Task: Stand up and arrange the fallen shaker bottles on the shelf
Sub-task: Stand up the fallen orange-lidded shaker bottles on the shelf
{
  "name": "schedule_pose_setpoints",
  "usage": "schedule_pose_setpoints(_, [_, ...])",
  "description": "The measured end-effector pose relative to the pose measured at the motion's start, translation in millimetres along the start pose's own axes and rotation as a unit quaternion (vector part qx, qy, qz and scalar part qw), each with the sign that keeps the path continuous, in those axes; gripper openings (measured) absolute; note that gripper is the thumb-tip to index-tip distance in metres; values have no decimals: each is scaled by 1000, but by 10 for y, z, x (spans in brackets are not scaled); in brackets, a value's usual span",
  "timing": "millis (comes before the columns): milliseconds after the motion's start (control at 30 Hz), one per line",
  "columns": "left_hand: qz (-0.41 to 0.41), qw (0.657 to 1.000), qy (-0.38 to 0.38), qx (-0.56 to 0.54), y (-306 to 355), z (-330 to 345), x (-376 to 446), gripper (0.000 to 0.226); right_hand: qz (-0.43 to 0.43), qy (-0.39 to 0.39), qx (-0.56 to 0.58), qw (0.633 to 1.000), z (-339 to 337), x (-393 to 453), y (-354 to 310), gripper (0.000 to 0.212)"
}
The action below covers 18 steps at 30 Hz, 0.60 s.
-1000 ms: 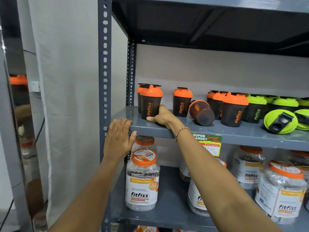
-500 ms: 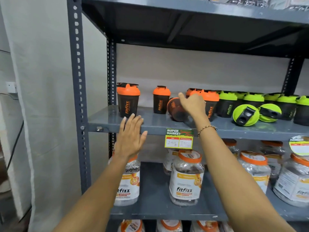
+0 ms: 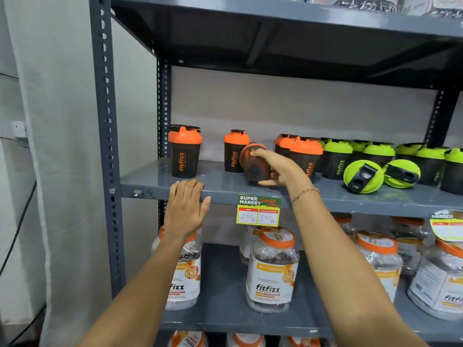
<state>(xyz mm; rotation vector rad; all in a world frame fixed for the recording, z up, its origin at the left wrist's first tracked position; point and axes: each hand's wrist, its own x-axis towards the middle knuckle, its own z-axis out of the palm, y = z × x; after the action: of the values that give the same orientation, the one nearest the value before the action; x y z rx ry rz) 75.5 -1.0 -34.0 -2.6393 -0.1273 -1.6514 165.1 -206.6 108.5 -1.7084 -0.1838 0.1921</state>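
A fallen orange-lidded black shaker bottle (image 3: 253, 164) lies on its side on the grey middle shelf (image 3: 160, 186), and my right hand (image 3: 276, 169) is closed around it. My left hand (image 3: 187, 209) rests flat with spread fingers on the shelf's front edge. Upright orange-lidded shakers stand at the left (image 3: 185, 151), just behind the fallen one (image 3: 235, 150) and to its right (image 3: 304, 152). Two green-lidded shakers (image 3: 360, 176) (image 3: 403, 174) lie on their sides further right, in front of several upright green-lidded ones (image 3: 337, 159).
A yellow price tag (image 3: 258, 211) hangs from the shelf edge between my hands. Large clear fitfizz jars (image 3: 271, 269) fill the shelf below. A perforated grey upright (image 3: 106, 146) frames the left side, and another shelf (image 3: 275, 13) sits overhead.
My right hand moved from the shelf's front left edge to the fallen orange-lidded shaker and closed on it. My left hand shifted right along the shelf edge. The view swung right.
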Motion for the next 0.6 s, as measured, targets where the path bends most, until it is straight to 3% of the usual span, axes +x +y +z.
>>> schedule_pose_setpoints(100, [1, 1000, 19, -4, 1, 24, -7, 41, -45, -94, 129, 986, 12, 5, 83, 60])
schedule_pose_setpoints(167, [9, 1000, 30, -1, -16, 29, -9, 39, -71, -119, 131, 982, 81, 31, 103, 59])
schedule_pose_setpoints(433, [29, 999, 35, 13, -81, 56, -10, 36, -129, -146, -33, 980, 401, 247, 202, 52])
schedule_pose_setpoints(600, [31, 998, 46, 15, -79, 92, -22, 35, -158, -114, -173, 965, 478, 356, 235, 80])
